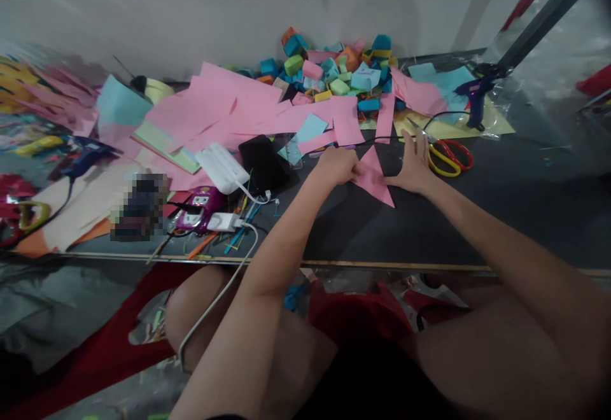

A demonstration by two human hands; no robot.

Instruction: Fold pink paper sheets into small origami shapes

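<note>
On the dark table, a pink paper triangle lies between my two hands, one point toward the back and one toward me at the right. My left hand has its fingers curled at the paper's left edge, gripping or pressing it. Thumb and fingers apart, my right hand rests with its thumb tip at the right edge of the triangle. Just right of that hand are scissors with yellow and red handles, their blades partly behind the fingers.
Small folded paper pieces are heaped at the back, beside pink sheets. A blue glue gun stands back right; another glue gun lies left. Left of my arm are a black phone, white power bank and purple power strip.
</note>
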